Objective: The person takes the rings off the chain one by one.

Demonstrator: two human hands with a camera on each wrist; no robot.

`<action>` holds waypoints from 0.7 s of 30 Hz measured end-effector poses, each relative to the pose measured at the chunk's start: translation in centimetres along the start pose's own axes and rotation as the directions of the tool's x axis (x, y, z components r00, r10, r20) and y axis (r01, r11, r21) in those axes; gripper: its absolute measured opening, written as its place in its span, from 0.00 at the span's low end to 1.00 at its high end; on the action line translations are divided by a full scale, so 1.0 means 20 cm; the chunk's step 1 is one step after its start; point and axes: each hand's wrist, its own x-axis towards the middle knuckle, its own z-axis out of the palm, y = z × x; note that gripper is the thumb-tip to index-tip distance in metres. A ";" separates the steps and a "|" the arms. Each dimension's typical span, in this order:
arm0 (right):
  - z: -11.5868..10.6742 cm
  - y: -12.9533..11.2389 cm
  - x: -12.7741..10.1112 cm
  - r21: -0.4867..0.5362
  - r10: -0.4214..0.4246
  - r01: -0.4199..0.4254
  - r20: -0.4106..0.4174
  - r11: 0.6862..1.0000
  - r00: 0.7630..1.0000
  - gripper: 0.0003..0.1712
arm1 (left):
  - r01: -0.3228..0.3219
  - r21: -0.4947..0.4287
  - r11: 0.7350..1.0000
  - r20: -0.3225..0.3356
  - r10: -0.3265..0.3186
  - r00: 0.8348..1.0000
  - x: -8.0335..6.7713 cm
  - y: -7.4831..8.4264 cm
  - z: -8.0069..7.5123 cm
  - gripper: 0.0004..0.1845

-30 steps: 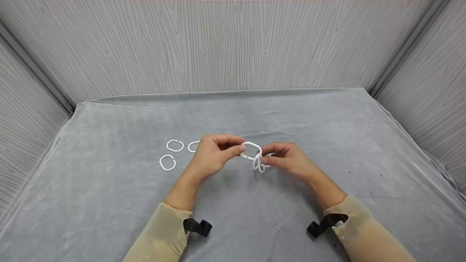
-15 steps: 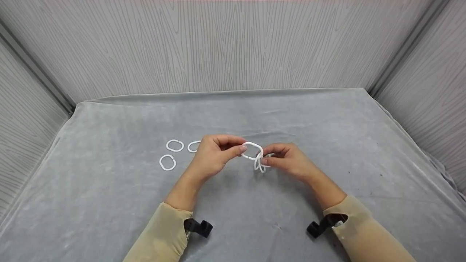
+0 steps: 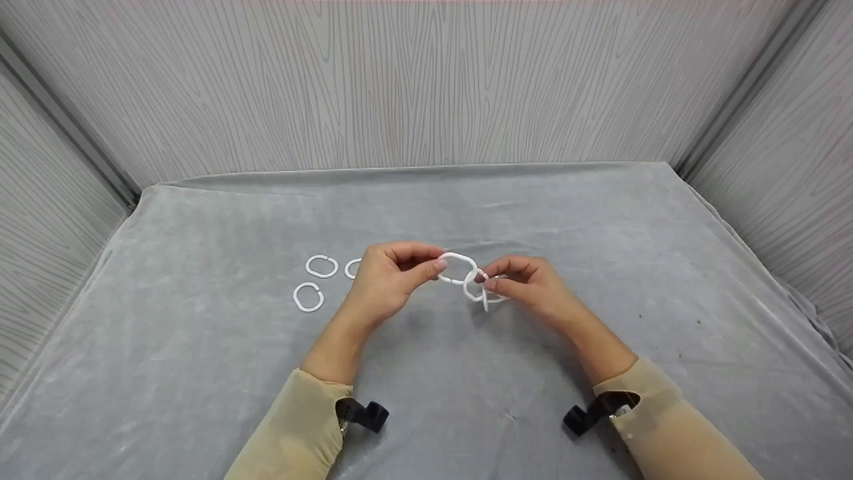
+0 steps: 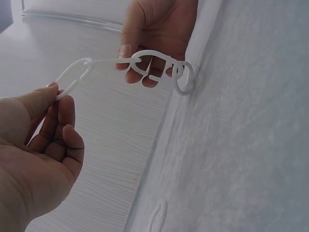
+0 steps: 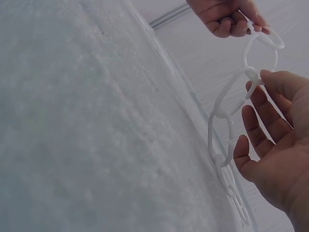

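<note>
My left hand pinches a white plastic split ring between thumb and forefinger, above the cloth. Linked through it is a second white ring, which my right hand pinches with thumb and fingertips. More linked rings dangle from the right hand, partly hidden by its fingers. In the left wrist view, the ring between the hands appears edge-on. The right wrist view shows further chained rings running down past the right hand's loose fingers.
Two loose white rings, a nearer one and a farther one, lie on the grey cloth left of the hands. Another ring is partly behind the left hand. Pale wood-grain panels enclose the table's back and sides.
Both hands have risen slightly in the head view. The right hand has moved a little to the right, and the rings between the hands are spread farther apart. The loose rings on the cloth stay put.
</note>
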 end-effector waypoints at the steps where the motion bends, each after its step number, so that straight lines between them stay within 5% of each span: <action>1: 0.00 0.00 0.00 0.008 0.000 0.000 -0.006 1.000 1.000 0.12 | -0.002 -0.001 1.000 -0.004 0.002 1.000 0.00 0.00 0.00 0.09; 11: 0.00 -0.01 0.00 -0.013 -0.038 0.037 -0.073 0.999 0.997 0.14 | -0.011 0.003 1.000 -0.046 0.012 0.999 0.01 -0.01 0.00 0.08; 21: 0.00 -0.02 -0.01 -0.023 -0.053 0.052 -0.039 0.998 0.998 0.11 | -0.012 -0.028 1.000 -0.059 0.011 0.998 0.00 -0.04 0.05 0.08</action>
